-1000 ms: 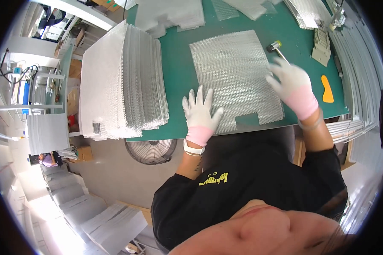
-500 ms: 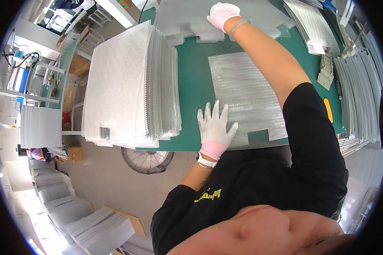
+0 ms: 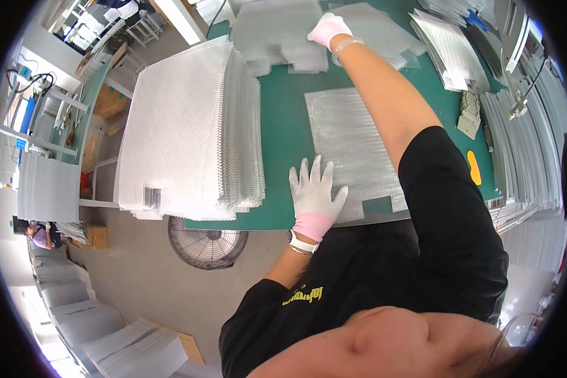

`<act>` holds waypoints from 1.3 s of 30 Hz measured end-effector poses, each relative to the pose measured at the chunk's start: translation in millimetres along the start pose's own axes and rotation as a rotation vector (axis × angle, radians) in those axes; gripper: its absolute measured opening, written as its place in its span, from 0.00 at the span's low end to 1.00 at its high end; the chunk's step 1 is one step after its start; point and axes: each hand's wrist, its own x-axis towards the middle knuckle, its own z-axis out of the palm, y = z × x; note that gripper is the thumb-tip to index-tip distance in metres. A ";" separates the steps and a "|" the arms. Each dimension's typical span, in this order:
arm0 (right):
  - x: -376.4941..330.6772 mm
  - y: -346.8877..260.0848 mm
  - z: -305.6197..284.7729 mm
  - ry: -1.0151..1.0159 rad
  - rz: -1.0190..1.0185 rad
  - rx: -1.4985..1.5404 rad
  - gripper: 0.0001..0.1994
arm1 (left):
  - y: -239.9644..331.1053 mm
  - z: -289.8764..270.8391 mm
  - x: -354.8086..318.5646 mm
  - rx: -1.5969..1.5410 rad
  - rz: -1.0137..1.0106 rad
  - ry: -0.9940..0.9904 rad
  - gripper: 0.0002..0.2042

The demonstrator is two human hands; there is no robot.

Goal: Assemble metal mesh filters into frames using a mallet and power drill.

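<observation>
My left hand (image 3: 312,200), in a white glove with a pink cuff, lies flat with fingers spread. It rests at the near left edge of a translucent, dimpled plastic sheet (image 3: 343,142) with a notch cut in its near edge. Across the table, my right hand (image 3: 329,30), gloved the same way, has its fingers curled over the far sheets. A greyish sheet (image 3: 277,34) with a tabbed near edge lies left of it, and a clear sheet (image 3: 381,38) lies to the right. What the right fingers pinch, if anything, is hidden.
A tall stack of dimpled sheets (image 3: 173,126) stands left on the green table (image 3: 280,126). At right are more sheets (image 3: 450,50), a pale slotted piece (image 3: 469,113), a yellow-orange tool (image 3: 474,167) and stacked panels (image 3: 523,151). A floor fan (image 3: 209,246) sits below the table edge.
The view has shifted slightly. Between the far left and far right sheets, a dividing edge now shows beside my right hand. My left hand stays flat on the near sheet.
</observation>
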 end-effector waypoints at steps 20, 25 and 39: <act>8.8 -36.3 -2.1 -0.027 0.007 -0.056 0.39 | -2.8 -1.3 -0.1 -0.054 0.014 0.012 0.31; 11.6 -32.2 -22.7 0.144 -0.033 -0.103 0.36 | -0.3 -4.2 0.1 -0.046 0.026 0.018 0.31; -99.4 74.8 -84.1 0.971 -0.918 0.621 0.39 | -4.9 -1.8 -2.7 -0.075 0.040 -0.029 0.34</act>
